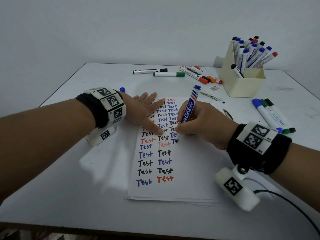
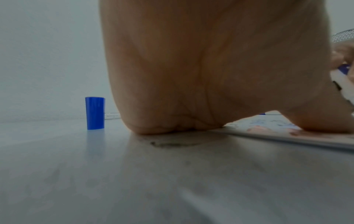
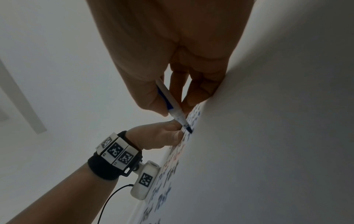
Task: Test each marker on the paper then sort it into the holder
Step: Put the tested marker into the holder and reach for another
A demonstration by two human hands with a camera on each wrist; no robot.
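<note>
Head view: right hand [image 1: 204,122] fingers wrapped round blue marker [image 1: 188,110], tip on paper [image 1: 166,189] in third column of "Test" words. Left hand [image 1: 145,112] flat, fingers straight, pressing paper. Holder [image 1: 242,85] far right on worktop [image 1: 69,179], full of markers.

Left wrist view: palm [image 2: 210,68] down on worktop; blue cap [image 2: 95,113] upright beside it.

Right wrist view: fingers [image 3: 151,97] pinch marker [image 3: 172,103], tip touching paper [image 3: 164,189].

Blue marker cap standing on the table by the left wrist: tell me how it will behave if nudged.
The small blue plastic cap stands upright on one end on the smooth white table, so a nudge would probably tip it. It is cylindrical, so once down it would likely roll. It looks light and stiff.
</note>
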